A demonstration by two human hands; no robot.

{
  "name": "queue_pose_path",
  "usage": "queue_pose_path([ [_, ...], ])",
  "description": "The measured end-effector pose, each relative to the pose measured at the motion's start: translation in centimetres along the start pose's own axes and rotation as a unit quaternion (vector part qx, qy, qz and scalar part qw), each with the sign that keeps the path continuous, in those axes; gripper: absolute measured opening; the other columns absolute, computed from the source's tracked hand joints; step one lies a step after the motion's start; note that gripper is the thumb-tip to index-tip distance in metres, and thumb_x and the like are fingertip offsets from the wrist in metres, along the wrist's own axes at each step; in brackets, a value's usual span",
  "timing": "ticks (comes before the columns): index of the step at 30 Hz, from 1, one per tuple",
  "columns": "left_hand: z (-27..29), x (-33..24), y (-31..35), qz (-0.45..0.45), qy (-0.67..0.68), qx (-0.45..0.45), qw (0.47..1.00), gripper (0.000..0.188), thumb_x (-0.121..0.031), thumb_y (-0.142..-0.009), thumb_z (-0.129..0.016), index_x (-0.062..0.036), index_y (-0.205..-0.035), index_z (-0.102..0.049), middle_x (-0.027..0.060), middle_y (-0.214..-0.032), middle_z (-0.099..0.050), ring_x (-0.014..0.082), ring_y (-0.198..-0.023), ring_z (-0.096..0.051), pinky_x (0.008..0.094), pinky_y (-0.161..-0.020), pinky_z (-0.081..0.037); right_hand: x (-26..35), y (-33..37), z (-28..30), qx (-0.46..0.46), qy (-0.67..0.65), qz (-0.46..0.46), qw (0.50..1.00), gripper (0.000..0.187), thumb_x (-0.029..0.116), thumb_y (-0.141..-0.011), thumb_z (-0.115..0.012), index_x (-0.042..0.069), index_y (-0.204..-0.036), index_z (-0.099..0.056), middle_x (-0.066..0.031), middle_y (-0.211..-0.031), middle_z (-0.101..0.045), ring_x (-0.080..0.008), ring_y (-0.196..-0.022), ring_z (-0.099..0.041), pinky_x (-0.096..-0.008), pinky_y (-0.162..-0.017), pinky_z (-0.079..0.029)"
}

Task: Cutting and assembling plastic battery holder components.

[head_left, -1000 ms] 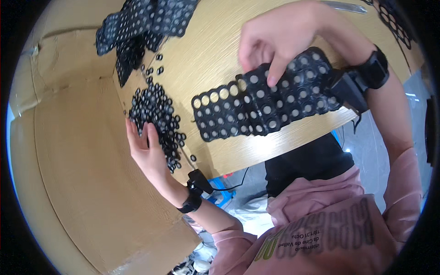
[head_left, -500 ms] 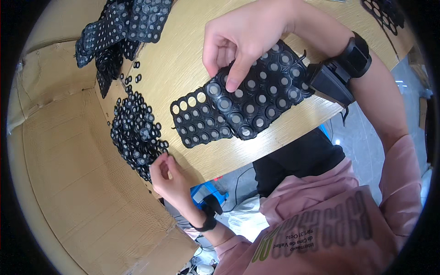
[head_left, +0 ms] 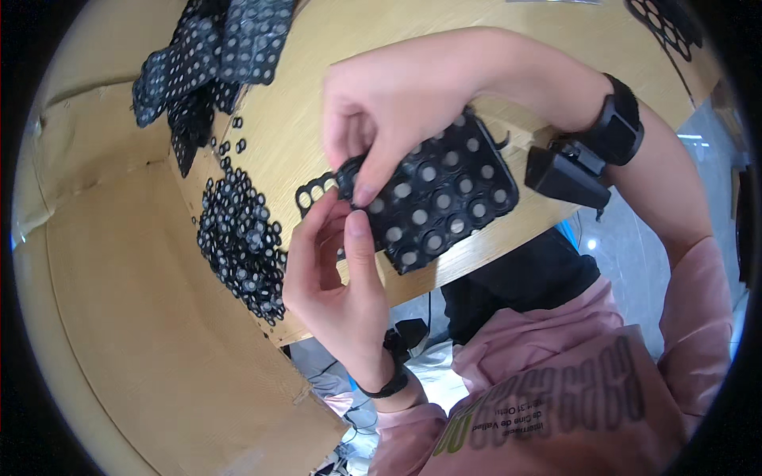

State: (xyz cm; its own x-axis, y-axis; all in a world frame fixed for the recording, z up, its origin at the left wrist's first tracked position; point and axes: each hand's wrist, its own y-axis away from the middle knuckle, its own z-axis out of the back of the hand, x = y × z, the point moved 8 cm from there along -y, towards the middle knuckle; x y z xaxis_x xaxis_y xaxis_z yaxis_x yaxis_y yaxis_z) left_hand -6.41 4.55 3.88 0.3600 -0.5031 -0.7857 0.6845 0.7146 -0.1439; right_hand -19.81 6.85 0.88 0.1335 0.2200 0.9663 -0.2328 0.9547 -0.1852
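A black rubber sheet (head_left: 444,186), moulded with rows of round rings with pale centres, is held tilted just above the table. My right hand (head_left: 393,119) pinches its left corner between thumb and fingers. Against that same corner, the thumb and fingertips of my left hand (head_left: 337,254) press together on the sheet's edge; whether a single ring is between them is hidden. Partly beneath lies a second black sheet (head_left: 308,194), its end row showing holes, mostly covered by my hands. To the left is a heap of small loose black rings (head_left: 238,238).
More black ring sheets (head_left: 214,51) are piled at the far left of the wooden table (head_left: 317,47). A large cardboard box (head_left: 135,262) stands along the table's left edge. At the far right lies a black piece with large holes (head_left: 667,24). Both wrists wear black straps with devices.
My left hand has moved from the ring heap up and right to the sheet's corner. My right hand has shifted slightly left and down with the sheet, which has turned a little.
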Motion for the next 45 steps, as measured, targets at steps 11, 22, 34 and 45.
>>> queue_pose_path([
  [11,-1.0,4.1,-1.4,0.07,0.196,0.068,0.976,0.017,-0.004,-0.093,-0.06,0.0068,-0.106,-0.061,0.0072,-0.09,-0.067,0.0073,-0.077,-0.058,0.0182,-0.07,-0.045,-0.8,-0.1,-0.3,-0.016,0.036,0.021,0.999,0.019,0.008,-0.075,-0.076,-0.005,-0.087,-0.068,-0.0086,-0.079,-0.069,-0.0112,-0.072,-0.064,-0.0249,-0.066,-0.05],
  [22,-1.7,5.1,-0.8,0.126,0.262,0.128,0.948,0.019,-0.003,-0.092,-0.062,0.0061,-0.108,-0.061,0.0097,-0.091,-0.068,0.0124,-0.077,-0.062,0.0236,-0.073,-0.05,-0.8,0.2,-1.7,0.08,-0.078,0.029,0.993,0.016,0.007,-0.081,-0.073,-0.004,-0.092,-0.067,-0.0072,-0.079,-0.069,-0.0102,-0.07,-0.062,-0.025,-0.065,-0.049],
  [34,0.5,7.4,-2.1,0.127,0.257,0.122,0.95,0.016,0.001,-0.091,-0.059,0.0063,-0.105,-0.062,0.0135,-0.09,-0.07,0.0125,-0.072,-0.063,0.0222,-0.068,-0.049,-1.5,0.5,-0.3,0.088,-0.03,-0.034,0.995,0.021,0.008,-0.082,-0.073,-0.006,-0.095,-0.066,-0.0098,-0.082,-0.069,-0.0123,-0.076,-0.065,-0.0256,-0.069,-0.052],
  [45,12.0,10.5,-7.1,0.042,-0.024,-0.142,0.989,0.026,-0.005,-0.095,-0.056,0.0099,-0.117,-0.058,0.0146,-0.099,-0.066,0.0141,-0.086,-0.064,0.0232,-0.08,-0.052,-2.7,1.9,1.4,0.058,0.03,-0.135,0.989,0.021,0.009,-0.081,-0.074,-0.006,-0.093,-0.064,-0.0082,-0.087,-0.07,-0.0119,-0.079,-0.066,-0.0241,-0.072,-0.051],
])
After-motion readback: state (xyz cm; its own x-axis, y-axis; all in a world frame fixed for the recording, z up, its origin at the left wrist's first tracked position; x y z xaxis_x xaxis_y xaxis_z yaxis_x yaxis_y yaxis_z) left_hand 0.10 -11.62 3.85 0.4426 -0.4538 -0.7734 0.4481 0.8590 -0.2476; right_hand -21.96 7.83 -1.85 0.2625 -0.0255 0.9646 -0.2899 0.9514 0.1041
